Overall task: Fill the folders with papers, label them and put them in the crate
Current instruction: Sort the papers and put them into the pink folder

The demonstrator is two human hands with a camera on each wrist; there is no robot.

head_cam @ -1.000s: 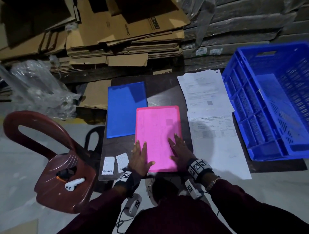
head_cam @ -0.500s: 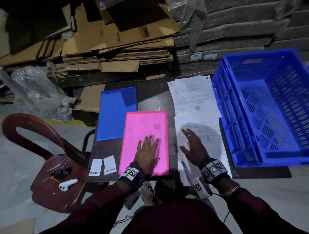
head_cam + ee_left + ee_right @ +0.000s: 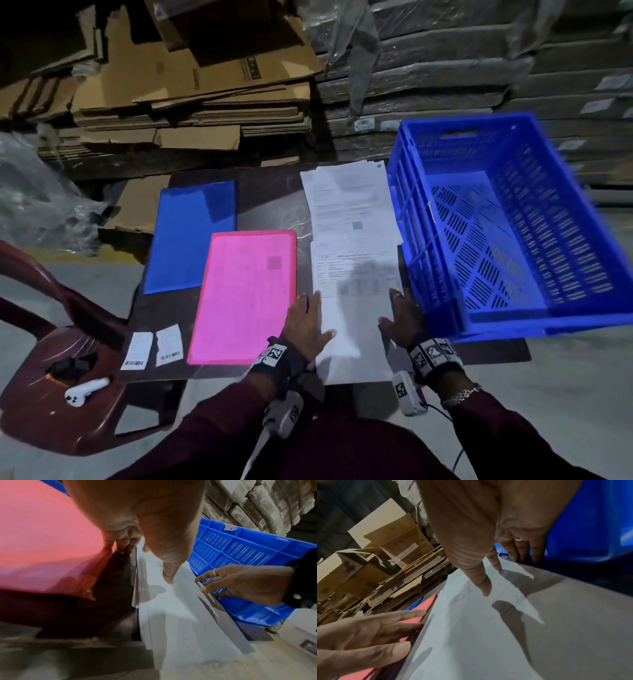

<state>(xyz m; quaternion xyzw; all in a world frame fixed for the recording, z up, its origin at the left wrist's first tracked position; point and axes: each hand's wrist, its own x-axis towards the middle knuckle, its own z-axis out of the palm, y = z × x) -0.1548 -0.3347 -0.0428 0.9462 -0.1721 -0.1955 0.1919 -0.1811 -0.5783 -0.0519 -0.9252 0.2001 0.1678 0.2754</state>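
A pink folder (image 3: 239,298) (image 3: 42,534) lies shut mid-table, with a blue folder (image 3: 191,236) behind it on the left. To its right sits a near paper stack (image 3: 356,315) (image 3: 180,615) (image 3: 471,635), and a far paper stack (image 3: 349,202) lies behind that. My left hand (image 3: 308,323) (image 3: 145,534) rests against the near stack's left edge with its thumb on the top sheet. On the right edge my right hand (image 3: 400,318) (image 3: 488,534) does the same, fingers straight. The blue crate (image 3: 513,222) (image 3: 240,550) stands empty at the right. Two labels (image 3: 152,346) lie at the front left.
A brown plastic chair (image 3: 41,421) stands left of the dark table (image 3: 270,202), with a white device (image 3: 85,390) on its seat. Flattened cardboard (image 3: 191,102) and wrapped bundles (image 3: 445,68) are stacked behind. Clear plastic wrap (image 3: 34,205) lies at far left.
Both hands have left the pink folder and moved right to the near paper stack, the right hand first, then the left. They now flank its two side edges.
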